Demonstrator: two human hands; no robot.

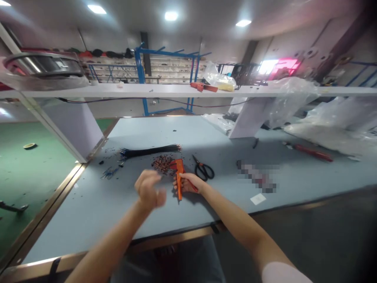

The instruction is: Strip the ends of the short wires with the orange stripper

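Observation:
My right hand (188, 183) grips the handle of an orange hand tool (179, 180), probably a wire stripper or crimper, just above the blue-grey workbench (88, 208). My left hand (147, 189) hangs motion-blurred to its left, with fingers apart and nothing visible in them. Just beyond the hands lies a heap of small dark-and-red wire pieces (162, 164). Farther back is a long bundle of black wires (150, 151) with red-tinged ends. Black-handled scissors (203, 169) lie to the right of the orange tool.
A pixelated patch (257, 175) hides something on the bench, and a red-handled tool (312, 152) lies farther right. Small scraps (109, 173) lie at the left. A raised white shelf (147, 90) crosses the bench on white supports, holding an orange tool (203, 87) and a plastic bag (219, 77).

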